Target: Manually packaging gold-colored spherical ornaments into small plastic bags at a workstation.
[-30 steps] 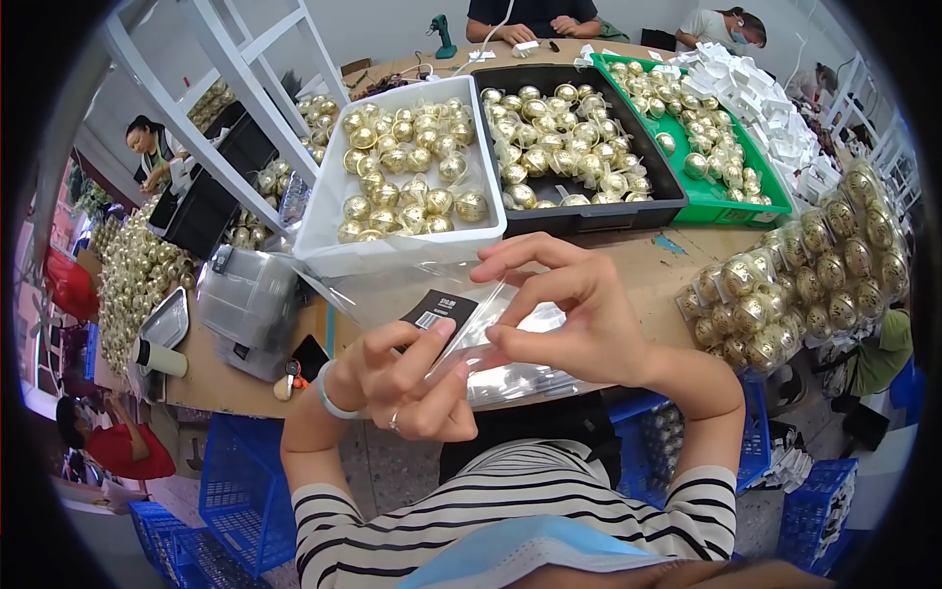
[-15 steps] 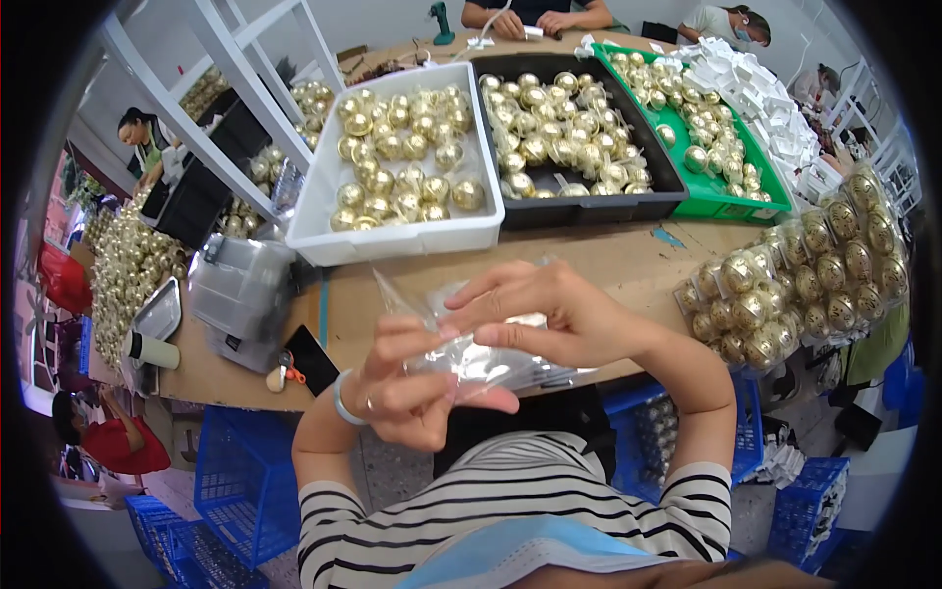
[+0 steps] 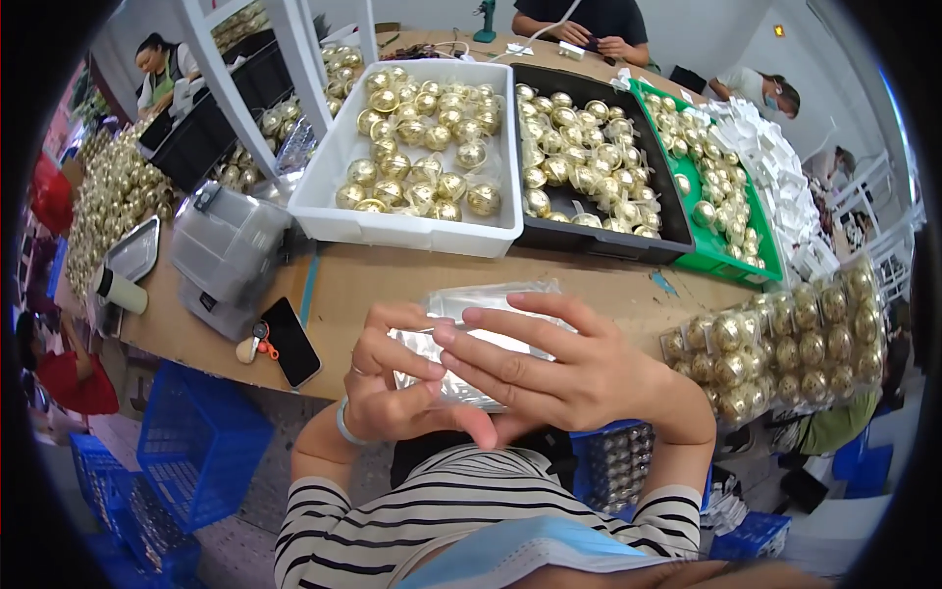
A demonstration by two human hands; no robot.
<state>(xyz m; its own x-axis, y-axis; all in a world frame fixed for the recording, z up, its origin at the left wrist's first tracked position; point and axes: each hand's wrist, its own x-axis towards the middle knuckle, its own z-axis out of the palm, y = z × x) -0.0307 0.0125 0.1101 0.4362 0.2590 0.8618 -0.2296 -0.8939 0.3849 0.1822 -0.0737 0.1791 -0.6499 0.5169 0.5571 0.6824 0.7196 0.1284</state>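
Clear, shiny plastic bags (image 3: 453,299) lie in a flat stack at the table's near edge, in front of my body. My left hand (image 3: 402,378) is closed on the left side of a clear plastic bag (image 3: 473,385), its fingers bent and its thumb reaching across below. From the right, my right hand (image 3: 564,373) grips the same bag, long fingers over it and thumb beneath. The fingertips of both hands meet near the bag's middle. My fingers hide much of the bag, and I cannot make out its opening.
White (image 3: 412,234), black (image 3: 628,243) and green trays (image 3: 721,260) of gold balls line the table beyond my hands. Packs of gold balls (image 3: 775,344) stand at right. A phone (image 3: 291,344) and plastic boxes (image 3: 228,260) lie left. Blue crates (image 3: 201,442) stand below. Co-workers sit around.
The loose plastic that stood up between my hands now lies flatter. My right hand has come lower, its fingers stretched toward my left fingertips. The whole view has shifted slightly.
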